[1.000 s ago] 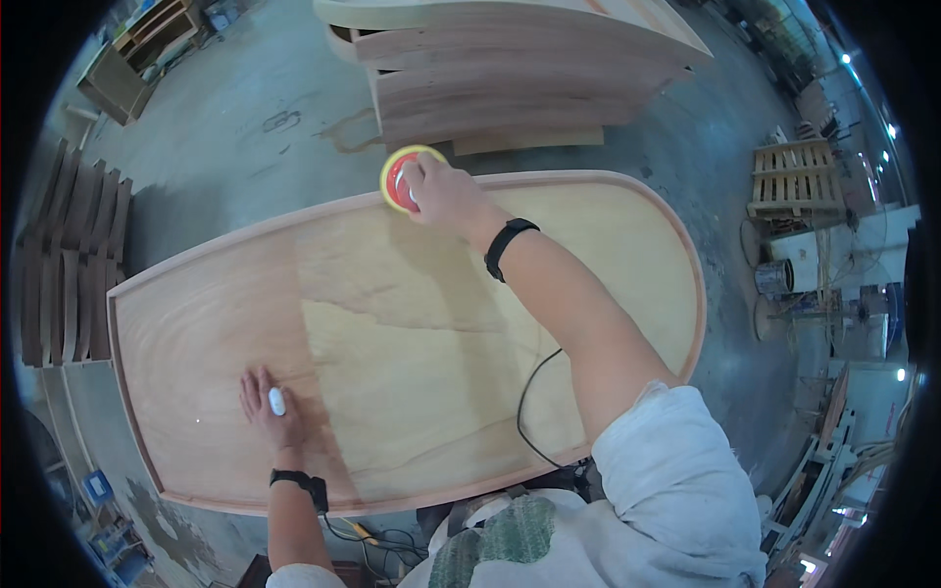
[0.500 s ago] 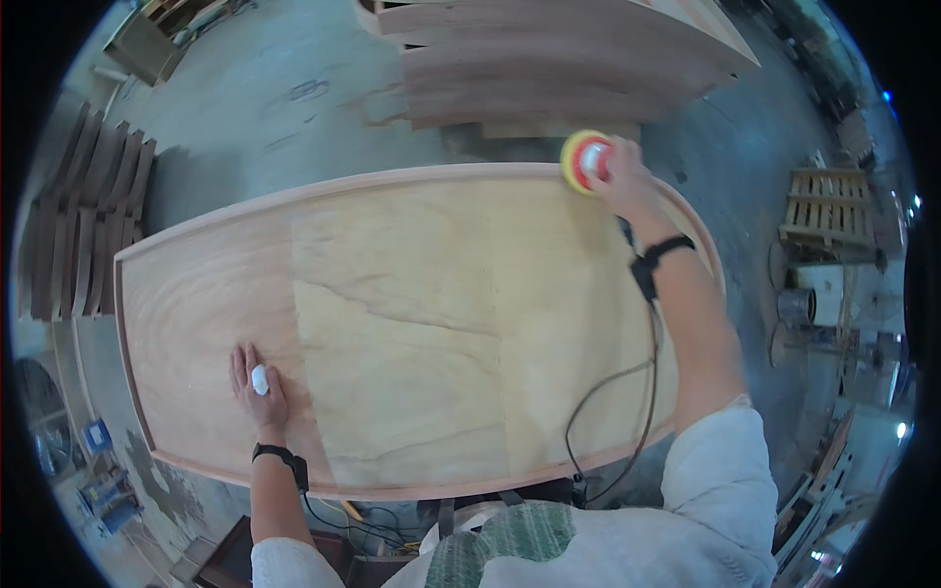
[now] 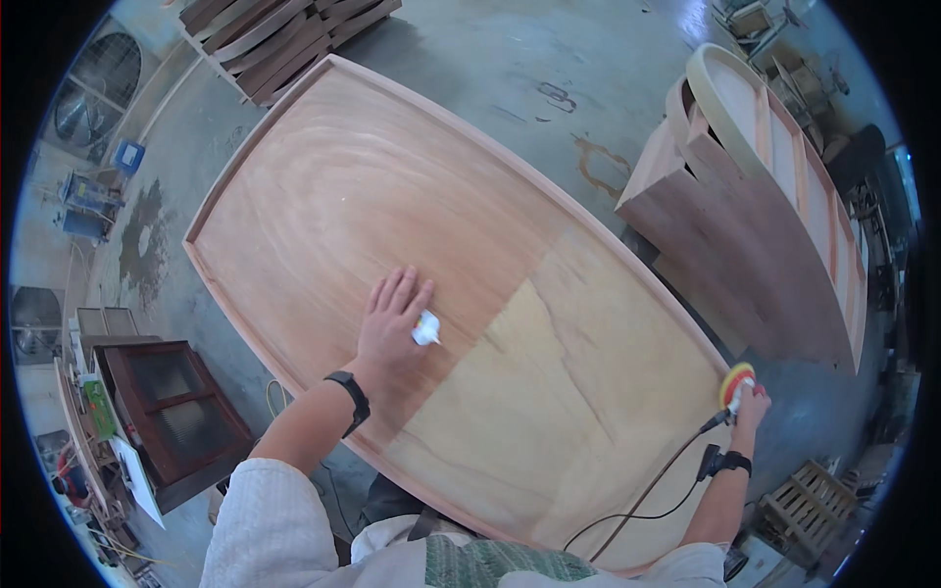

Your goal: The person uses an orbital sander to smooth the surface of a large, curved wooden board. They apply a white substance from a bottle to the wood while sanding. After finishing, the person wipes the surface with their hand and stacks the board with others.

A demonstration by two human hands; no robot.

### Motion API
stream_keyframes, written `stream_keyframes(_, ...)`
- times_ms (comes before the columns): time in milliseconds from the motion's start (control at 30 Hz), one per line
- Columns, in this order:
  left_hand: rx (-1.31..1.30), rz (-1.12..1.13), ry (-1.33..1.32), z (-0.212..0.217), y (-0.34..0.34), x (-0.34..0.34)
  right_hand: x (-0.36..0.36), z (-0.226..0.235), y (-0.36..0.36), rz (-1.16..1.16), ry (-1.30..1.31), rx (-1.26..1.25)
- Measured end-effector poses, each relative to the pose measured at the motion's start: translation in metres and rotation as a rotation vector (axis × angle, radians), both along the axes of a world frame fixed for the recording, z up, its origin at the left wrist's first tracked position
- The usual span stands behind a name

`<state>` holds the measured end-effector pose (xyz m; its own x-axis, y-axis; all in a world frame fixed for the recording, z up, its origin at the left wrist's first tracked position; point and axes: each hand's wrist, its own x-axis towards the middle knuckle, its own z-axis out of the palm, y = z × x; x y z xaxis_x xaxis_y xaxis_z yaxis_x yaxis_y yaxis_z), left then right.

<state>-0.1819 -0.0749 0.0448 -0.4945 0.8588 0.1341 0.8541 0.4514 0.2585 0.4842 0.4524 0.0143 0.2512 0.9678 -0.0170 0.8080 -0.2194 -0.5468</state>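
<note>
Orange-and-yellow tool: a round orange-and-yellow disc sander (image 3: 737, 380) sits at the far right edge of the panel, on its raised rim.
Right hand: the right hand (image 3: 750, 405) is closed over the top of the sander, fingers wrapped on its body; a black band is on that wrist.
Cord: a thin black power cord (image 3: 647, 505) runs from the sander back across the pale end of the panel toward the person's body.
Panel: a large boat-shaped plywood panel with a raised wooden rim (image 3: 470, 108) lies flat, reddish-brown over its far and left part, pale yellow at the near right part.
Left hand: the left hand (image 3: 390, 318) lies flat and spread on the reddish part of the panel near the colour boundary, holding nothing; a white wrap covers the thumb tip, and a black watch is on the wrist.
Sleeves: both arms wear white sleeves.
Right of the panel: a tall curved wooden frame piece with slats (image 3: 784, 186) stands on the grey concrete floor (image 3: 549, 59), near the panel's right rim.
Top left: stacked curved wooden parts (image 3: 284, 34) lie on the floor.
Lower left: a dark brown cabinet with mesh-glass doors (image 3: 172, 416) stands beside the panel.
Lower right: a small wooden pallet (image 3: 804, 500) lies beyond the right hand.
</note>
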Motion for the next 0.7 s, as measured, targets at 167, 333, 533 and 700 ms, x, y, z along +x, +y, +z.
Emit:
stream_keyframes(167,0.058,-0.048,-0.114,-0.03,-0.013,-0.03,-0.399,0.061,-0.119,0.594,-0.314,-0.013)
stream_keyframes(333,0.224,-0.027,-0.382,-0.032,-0.019,-0.049,-0.763,0.05,-0.164,1.165,-0.335,0.197)
stream_keyframes(533,0.619,0.024,-0.63,-0.056,-0.04,-0.052,-1.113,0.052,-0.196,1.604,-0.339,0.314)
stream_keyframes(700,0.779,0.092,-0.548,-0.071,-0.05,-0.055,-1.202,0.014,-0.264,1.509,-0.32,0.445)
